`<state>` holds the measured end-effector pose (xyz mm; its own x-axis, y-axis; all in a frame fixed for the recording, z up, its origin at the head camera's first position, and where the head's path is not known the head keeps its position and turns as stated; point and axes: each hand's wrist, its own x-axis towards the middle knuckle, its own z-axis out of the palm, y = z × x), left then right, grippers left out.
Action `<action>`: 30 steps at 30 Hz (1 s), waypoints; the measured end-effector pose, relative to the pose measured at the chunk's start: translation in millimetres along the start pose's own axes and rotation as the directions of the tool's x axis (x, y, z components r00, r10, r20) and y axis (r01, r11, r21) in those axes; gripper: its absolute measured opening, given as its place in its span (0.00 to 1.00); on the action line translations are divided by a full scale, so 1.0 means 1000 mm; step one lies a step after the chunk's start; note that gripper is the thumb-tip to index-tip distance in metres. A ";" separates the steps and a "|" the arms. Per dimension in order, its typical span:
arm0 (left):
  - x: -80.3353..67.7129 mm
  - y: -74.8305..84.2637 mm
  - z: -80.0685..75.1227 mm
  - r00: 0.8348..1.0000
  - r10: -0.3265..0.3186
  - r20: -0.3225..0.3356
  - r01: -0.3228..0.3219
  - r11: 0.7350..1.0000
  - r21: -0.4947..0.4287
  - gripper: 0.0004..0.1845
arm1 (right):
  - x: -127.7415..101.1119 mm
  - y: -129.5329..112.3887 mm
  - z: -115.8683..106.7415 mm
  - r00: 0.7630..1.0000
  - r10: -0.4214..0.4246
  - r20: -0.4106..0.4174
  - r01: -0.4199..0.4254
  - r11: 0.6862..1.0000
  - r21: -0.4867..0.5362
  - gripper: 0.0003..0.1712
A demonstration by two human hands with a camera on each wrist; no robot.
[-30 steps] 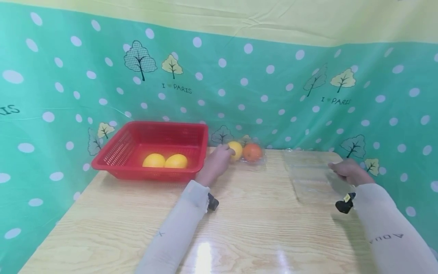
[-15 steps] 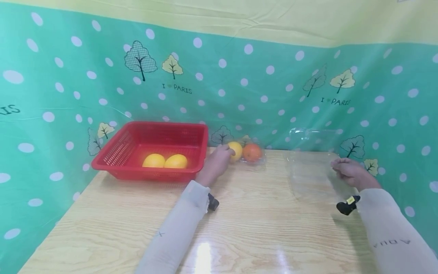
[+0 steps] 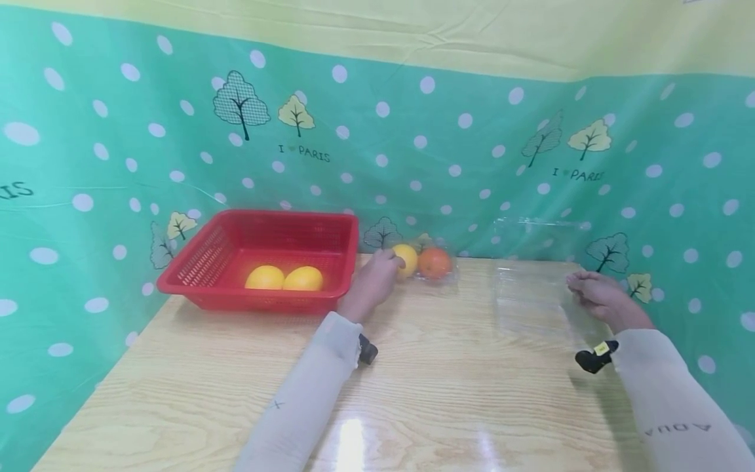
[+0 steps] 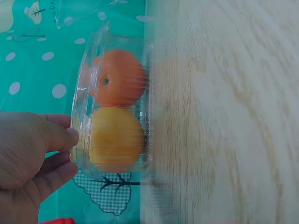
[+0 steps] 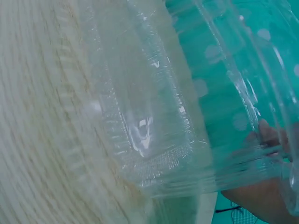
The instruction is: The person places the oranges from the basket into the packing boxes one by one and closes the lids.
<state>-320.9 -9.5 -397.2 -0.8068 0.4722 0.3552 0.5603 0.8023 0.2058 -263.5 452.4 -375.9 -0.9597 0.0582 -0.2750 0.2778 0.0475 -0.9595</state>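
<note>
My left hand (image 3: 377, 278) is beside a small clear plastic clamshell container (image 4: 147, 156) at the back of the table. In the left wrist view, its thumb and fingers pinch the container's rim. Inside sit an orange-coloured fruit (image 4: 119, 79) with a small stem mark and a yellow fruit (image 4: 117, 140), side by side. On the right, my right hand (image 3: 604, 298) pinches the edge of a second clear clamshell container (image 5: 154, 168). No fruit shows inside it, and its far panel stands raised against the curtain. The clear walls partly blur the right fingers in the right wrist view.
A red plastic basket (image 3: 265, 300) with two yellow fruits (image 3: 284, 278) stands at the back left, close to my left forearm. A green dotted curtain (image 3: 413, 164) hangs behind the wooden table (image 3: 436, 387).
The far panel of the right-hand container has risen from low near the table's back edge to upright. My right hand has shifted its hold slightly. The left hand stays in place.
</note>
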 end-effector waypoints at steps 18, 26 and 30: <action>-0.001 0.002 -0.003 1.000 0.010 -0.009 -0.010 1.000 0.002 0.16 | -0.008 -0.021 0.045 0.999 -0.008 0.035 0.005 0.995 0.096 0.11; 0.001 0.004 -0.007 1.000 -0.002 0.013 0.002 1.000 0.012 0.16 | -0.011 -0.028 0.074 0.999 -0.033 0.026 0.030 0.995 0.099 0.10; 0.004 0.009 -0.018 1.000 0.004 0.000 -0.004 0.999 0.034 0.15 | -0.013 -0.029 0.089 0.998 -0.053 0.017 0.050 0.992 0.114 0.09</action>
<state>-315.8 -6.9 -377.6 -0.8047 0.4754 0.3556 0.5566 0.8126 0.1731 -262.6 361.7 -350.0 -0.9736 0.0387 -0.2251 0.2224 -0.0639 -0.9729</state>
